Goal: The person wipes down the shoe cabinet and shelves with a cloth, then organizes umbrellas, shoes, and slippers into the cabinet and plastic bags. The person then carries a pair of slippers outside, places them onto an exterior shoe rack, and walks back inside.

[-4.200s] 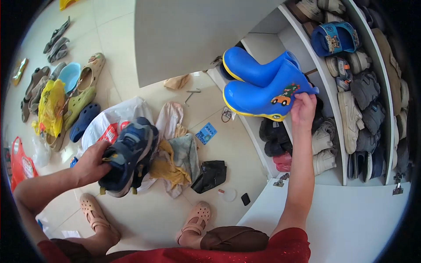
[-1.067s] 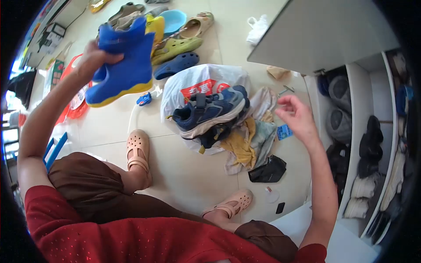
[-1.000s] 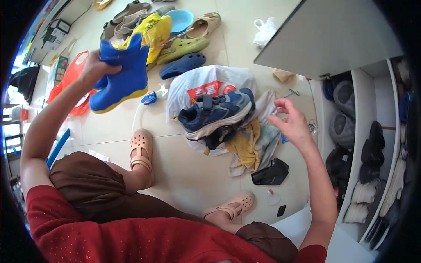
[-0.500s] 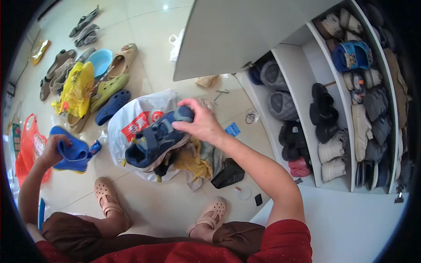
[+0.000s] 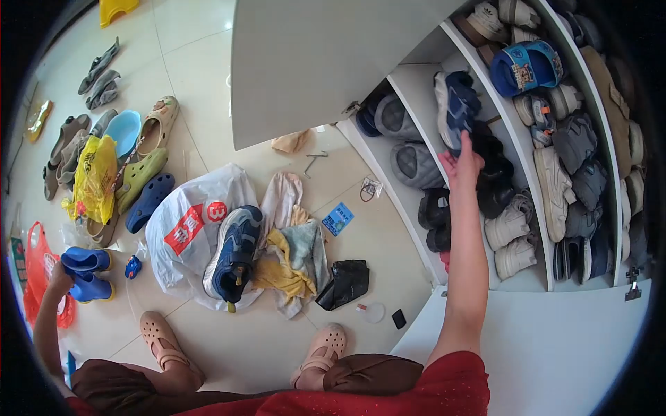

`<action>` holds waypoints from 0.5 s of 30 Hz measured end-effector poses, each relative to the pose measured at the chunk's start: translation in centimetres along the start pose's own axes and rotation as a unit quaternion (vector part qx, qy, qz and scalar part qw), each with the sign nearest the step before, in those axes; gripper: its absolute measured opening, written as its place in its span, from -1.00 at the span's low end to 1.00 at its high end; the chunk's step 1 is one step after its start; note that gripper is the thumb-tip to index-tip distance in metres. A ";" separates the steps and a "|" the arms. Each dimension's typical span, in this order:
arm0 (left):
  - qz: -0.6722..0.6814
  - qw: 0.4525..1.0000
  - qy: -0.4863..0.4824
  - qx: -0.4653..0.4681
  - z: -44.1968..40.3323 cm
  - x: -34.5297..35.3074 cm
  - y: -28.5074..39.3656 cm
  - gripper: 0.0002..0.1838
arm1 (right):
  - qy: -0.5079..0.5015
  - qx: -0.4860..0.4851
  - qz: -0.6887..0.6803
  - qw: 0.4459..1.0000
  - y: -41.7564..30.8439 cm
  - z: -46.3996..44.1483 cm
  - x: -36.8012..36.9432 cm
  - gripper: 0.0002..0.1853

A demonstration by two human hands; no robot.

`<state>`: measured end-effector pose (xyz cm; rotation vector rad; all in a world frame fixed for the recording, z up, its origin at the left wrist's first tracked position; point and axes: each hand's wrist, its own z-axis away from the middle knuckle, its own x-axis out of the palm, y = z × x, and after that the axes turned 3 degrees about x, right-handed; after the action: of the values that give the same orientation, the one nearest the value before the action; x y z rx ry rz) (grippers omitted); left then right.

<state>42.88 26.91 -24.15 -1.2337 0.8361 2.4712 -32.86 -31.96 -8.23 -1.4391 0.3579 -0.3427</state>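
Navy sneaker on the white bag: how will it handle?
The sneaker should mostly hold its shape: thick pale sole. Its open collar likely offers a grip. If pushed, it may slide on the crumpled white bag.

White bag (image 5: 182,262) on floor (image 5: 388,267) (tiled)

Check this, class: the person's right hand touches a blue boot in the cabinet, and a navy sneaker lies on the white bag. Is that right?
No: the head view shows the right hand touching a navy sneaker, not a boot. The rest stands.
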 end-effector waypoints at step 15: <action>-0.117 0.983 -0.127 -0.070 5.0 -2.4 4.6 -0.08 | 0.044 -0.336 0.546 0.766 0.7 -8.6 5.5 -0.04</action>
<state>38.96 26.28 -18.08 -0.9663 0.4331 2.4557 -31.70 -41.94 -9.97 -1.6288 1.4193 0.7594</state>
